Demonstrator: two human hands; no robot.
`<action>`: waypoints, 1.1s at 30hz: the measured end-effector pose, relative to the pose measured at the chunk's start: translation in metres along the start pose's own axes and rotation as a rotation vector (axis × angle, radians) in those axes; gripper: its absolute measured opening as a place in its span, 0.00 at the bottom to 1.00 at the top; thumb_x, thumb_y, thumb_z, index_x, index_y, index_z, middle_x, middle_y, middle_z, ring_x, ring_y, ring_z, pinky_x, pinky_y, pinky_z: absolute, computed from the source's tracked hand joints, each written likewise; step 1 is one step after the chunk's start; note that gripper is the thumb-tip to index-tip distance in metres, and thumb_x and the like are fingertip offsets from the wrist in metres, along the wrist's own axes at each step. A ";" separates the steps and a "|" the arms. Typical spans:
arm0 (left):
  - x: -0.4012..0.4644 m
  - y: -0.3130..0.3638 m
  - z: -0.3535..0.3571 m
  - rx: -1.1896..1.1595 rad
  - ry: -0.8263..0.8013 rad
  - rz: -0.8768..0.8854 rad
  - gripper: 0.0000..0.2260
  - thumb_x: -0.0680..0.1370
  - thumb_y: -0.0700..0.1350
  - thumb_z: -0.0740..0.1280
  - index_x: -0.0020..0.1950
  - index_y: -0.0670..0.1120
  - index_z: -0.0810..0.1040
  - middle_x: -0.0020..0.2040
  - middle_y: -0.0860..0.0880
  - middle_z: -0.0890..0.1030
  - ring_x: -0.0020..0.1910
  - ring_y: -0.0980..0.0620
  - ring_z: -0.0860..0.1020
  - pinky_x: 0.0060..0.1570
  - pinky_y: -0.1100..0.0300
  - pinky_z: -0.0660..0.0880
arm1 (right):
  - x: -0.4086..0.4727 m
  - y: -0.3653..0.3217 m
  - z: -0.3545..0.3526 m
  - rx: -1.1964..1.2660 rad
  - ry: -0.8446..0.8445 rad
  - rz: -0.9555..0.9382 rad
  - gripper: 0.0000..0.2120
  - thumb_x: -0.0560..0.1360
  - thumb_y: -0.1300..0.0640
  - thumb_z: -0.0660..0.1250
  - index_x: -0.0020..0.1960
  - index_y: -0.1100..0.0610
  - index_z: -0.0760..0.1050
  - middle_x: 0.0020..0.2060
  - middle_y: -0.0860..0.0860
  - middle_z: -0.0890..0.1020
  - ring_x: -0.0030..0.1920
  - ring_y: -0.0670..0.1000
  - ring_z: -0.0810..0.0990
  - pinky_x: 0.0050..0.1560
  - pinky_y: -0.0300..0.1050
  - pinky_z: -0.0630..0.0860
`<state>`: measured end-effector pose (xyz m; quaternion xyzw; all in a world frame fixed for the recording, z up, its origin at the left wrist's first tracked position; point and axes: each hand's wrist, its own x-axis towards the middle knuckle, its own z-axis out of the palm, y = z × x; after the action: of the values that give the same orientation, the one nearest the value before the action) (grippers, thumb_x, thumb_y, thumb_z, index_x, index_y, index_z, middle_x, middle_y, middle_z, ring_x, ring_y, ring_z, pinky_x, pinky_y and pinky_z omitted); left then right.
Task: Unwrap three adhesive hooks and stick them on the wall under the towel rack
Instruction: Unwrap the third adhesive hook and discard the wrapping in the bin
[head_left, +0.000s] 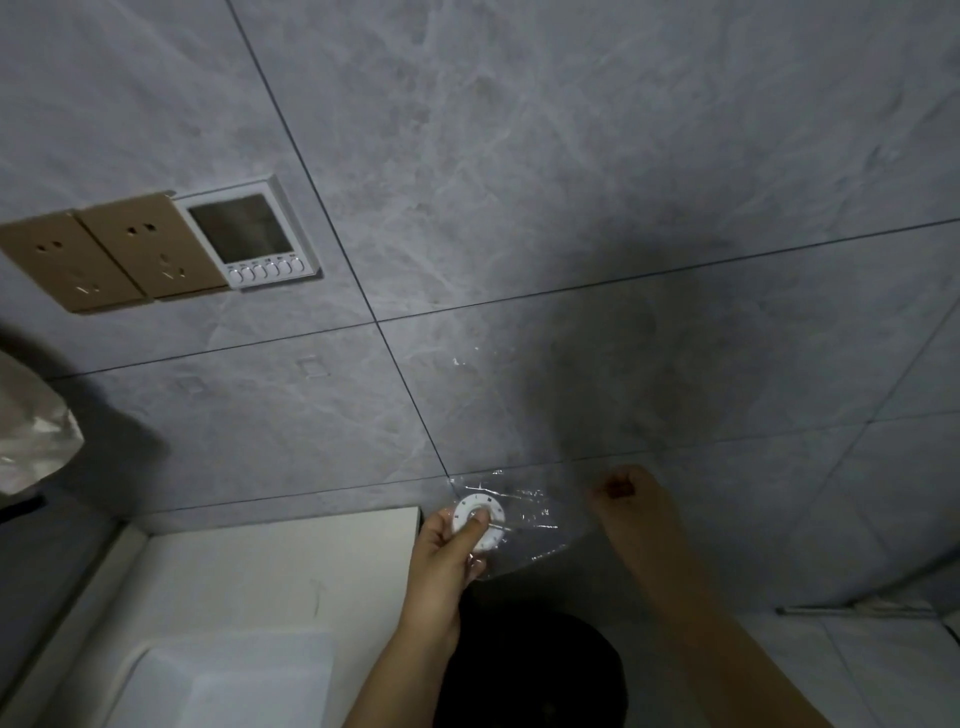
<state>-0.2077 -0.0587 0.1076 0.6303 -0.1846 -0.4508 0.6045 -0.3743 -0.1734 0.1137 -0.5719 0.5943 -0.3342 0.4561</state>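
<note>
Against grey tiles, left hand (448, 545) pinches hook (478, 521), seemingly wrapped.

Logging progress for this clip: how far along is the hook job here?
Early, it seems. No hook is plainly stuck on the tiled wall in view. The left hand pinches a round white hook with clear wrapper around it; the right hand is curled beside it. Sticking remains.

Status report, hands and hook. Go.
Left hand pinches the hook, clear wrap trailing off it. Right hand curled, beside the wrap; grip on it unclear. Wall ahead unobstructed; no hook stuck yet.
</note>
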 end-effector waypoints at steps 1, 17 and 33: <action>0.000 0.001 0.001 0.003 -0.003 0.002 0.09 0.74 0.46 0.71 0.52 0.46 0.79 0.49 0.45 0.86 0.46 0.50 0.83 0.45 0.57 0.76 | 0.000 -0.003 -0.003 -0.010 0.026 -0.076 0.06 0.68 0.61 0.69 0.37 0.52 0.74 0.32 0.49 0.80 0.35 0.50 0.78 0.38 0.40 0.72; 0.000 0.008 0.009 0.150 -0.145 -0.001 0.10 0.73 0.50 0.72 0.54 0.54 0.80 0.49 0.52 0.86 0.48 0.52 0.84 0.43 0.61 0.80 | -0.007 -0.015 -0.010 -0.184 -0.390 -0.198 0.11 0.68 0.47 0.73 0.29 0.48 0.80 0.20 0.40 0.79 0.22 0.36 0.75 0.25 0.26 0.69; -0.005 0.006 0.013 0.096 -0.334 -0.080 0.13 0.78 0.40 0.63 0.61 0.46 0.78 0.57 0.44 0.84 0.58 0.44 0.81 0.59 0.53 0.76 | -0.006 0.005 -0.002 0.126 -0.431 0.046 0.12 0.66 0.60 0.76 0.49 0.60 0.83 0.41 0.57 0.86 0.40 0.51 0.85 0.42 0.44 0.82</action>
<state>-0.2188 -0.0638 0.1172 0.5816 -0.2787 -0.5635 0.5163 -0.3782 -0.1668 0.1107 -0.5868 0.4739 -0.2304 0.6148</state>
